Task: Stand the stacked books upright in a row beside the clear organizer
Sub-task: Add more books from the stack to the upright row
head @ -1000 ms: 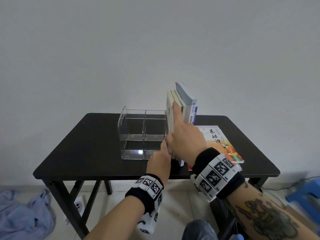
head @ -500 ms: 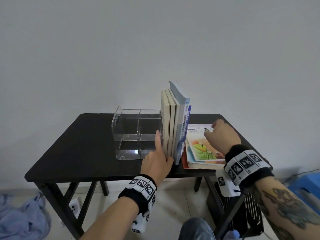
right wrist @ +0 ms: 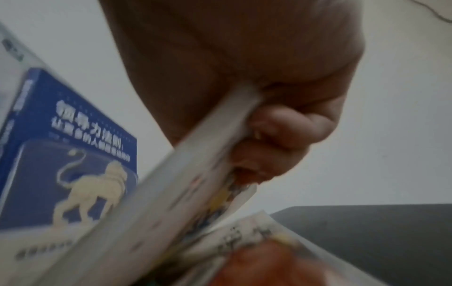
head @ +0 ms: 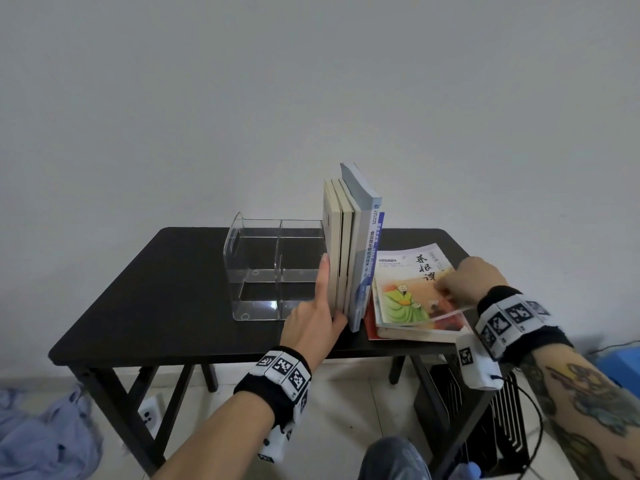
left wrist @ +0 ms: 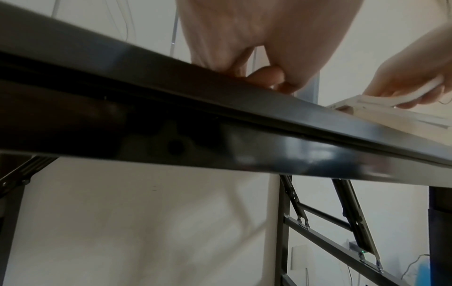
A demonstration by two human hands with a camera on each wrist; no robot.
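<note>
Row of upright cream and grey-blue paperback books (head: 349,251): beside clear acrylic organizer (head: 273,268) on black table (head: 166,292); left hand (head: 317,317), index finger extended, braces its left face. Illustrated paperback book (head: 412,289): atop flat stack, right edge pinched between thumb and curled fingers of right hand (head: 467,277).

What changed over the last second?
The right hand left the upright books, moved right and now grips the illustrated paperback atop the flat stack, lifting its edge. The left hand still braces the row beside the clear plastic organizer.
</note>
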